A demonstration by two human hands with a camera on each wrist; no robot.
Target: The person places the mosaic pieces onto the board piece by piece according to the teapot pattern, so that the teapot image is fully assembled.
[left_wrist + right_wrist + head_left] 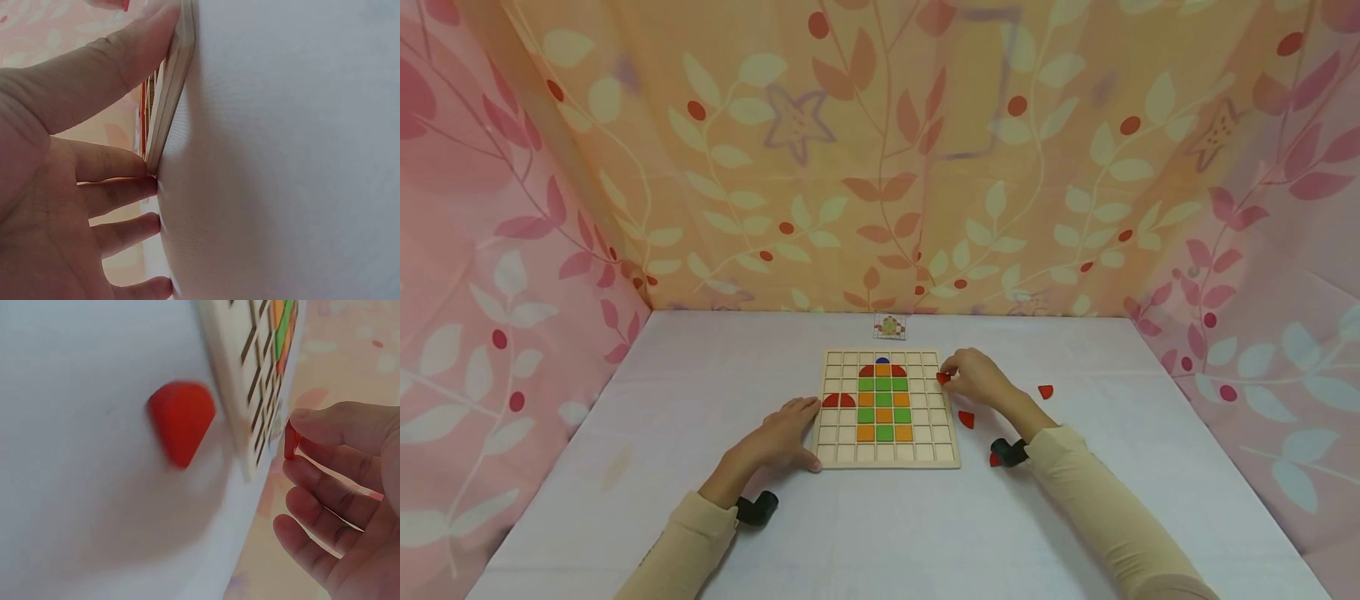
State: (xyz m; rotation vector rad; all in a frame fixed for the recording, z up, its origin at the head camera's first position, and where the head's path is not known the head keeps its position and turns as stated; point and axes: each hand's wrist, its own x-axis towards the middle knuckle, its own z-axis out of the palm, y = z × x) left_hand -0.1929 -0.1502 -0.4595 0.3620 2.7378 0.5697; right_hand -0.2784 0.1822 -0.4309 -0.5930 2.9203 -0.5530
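A wooden grid board point(936, 454) lies on the table with green, orange, red and blue pieces set in its cells. My left hand point(778, 433) rests at the board's left side, thumb at the near corner and fingers spread; in the left wrist view, the thumb point(106, 69) touches the board's edge point(169, 100). Above the board's right edge, my right hand point(981, 379) pinches a red quarter-circle piece point(290, 440) between thumb and fingers. Another red quarter-circle piece point(966, 420) lies just right of the board, below that hand.
Farther right lies a red quarter-circle piece point(1046, 391); one more red piece point(995, 459) is partly covered by the right wrist's black camera point(1009, 452). A small pattern card point(890, 327) lies behind the board. Patterned curtains point(880, 167) enclose the white table point(880, 542).
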